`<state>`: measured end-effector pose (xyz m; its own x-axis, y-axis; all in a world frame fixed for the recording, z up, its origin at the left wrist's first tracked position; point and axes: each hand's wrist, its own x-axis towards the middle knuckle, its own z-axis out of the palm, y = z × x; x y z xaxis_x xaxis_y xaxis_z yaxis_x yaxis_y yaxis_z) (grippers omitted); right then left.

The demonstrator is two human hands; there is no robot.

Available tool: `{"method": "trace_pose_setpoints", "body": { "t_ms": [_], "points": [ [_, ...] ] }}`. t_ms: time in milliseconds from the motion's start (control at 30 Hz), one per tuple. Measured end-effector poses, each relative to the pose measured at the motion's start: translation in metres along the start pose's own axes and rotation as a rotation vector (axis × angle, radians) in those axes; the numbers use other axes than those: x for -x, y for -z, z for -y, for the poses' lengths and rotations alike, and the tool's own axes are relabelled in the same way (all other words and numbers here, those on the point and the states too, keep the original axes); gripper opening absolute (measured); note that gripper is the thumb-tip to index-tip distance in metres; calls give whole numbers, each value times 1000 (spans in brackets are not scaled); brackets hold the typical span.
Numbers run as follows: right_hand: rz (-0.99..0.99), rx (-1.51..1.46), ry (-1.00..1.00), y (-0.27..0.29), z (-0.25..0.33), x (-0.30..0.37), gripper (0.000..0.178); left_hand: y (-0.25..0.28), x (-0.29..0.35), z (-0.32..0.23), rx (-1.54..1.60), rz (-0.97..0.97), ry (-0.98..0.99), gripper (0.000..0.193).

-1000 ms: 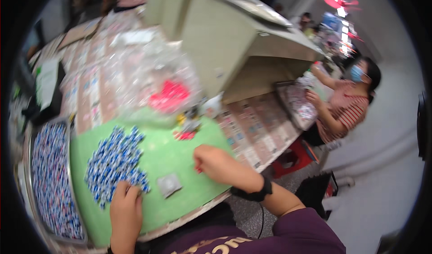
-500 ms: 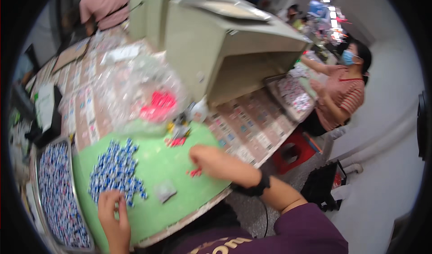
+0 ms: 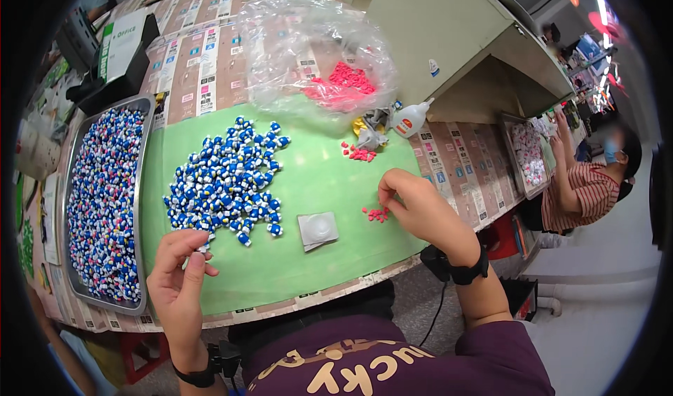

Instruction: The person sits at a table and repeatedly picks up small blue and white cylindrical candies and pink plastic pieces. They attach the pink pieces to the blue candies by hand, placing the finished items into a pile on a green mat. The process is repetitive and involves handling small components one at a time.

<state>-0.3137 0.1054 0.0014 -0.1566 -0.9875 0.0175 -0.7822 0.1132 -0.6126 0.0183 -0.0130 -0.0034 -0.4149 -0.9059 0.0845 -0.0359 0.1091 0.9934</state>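
My left hand (image 3: 179,273) is at the near edge of a pile of small blue-and-white figures (image 3: 221,179) on a green mat (image 3: 315,277). Its thumb and fingertips pinch one such figure (image 3: 204,247). Over a little cluster of pink pieces (image 3: 374,214), my right hand (image 3: 415,200) has its thumb and forefinger curled together. Whatever lies between those fingertips is too small to make out. Between the hands rests a flat grey square block (image 3: 317,230) with a round mark on top.
At left stands a metal tray (image 3: 146,207) full of similar figures. Behind the mat are a clear plastic bag (image 3: 280,59) holding pink pieces, a white squeeze bottle (image 3: 411,119) and crumpled foil (image 3: 373,131). A large beige hood (image 3: 434,38) stands beyond; a co-worker (image 3: 589,186) sits at right.
The view has swung and levelled, so the table appears shifted. My left hand remains by the blue pile and my right by the pink cluster, both with only slight finger movement.
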Motion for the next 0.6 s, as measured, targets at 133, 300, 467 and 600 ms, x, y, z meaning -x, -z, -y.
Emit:
{"method": "trace_pose_setpoints", "body": {
  "t_ms": [133, 300, 467, 600],
  "points": [
    [30, 26, -46, 0, 1, -3, 12, 4, 3, 5, 51, 42, 44, 17],
    [28, 26, -55, -2, 1, -8, 12, -1, 5, 7, 148, 57, 96, 16],
    [41, -270, -187, 5, -15, -24, 12, -3, 7, 3, 134, 65, 90, 16],
    [3, -464, -247, 3, -35, -35, 11, -4, 8, 1, 122, 68, 84, 15]
  ]
}}
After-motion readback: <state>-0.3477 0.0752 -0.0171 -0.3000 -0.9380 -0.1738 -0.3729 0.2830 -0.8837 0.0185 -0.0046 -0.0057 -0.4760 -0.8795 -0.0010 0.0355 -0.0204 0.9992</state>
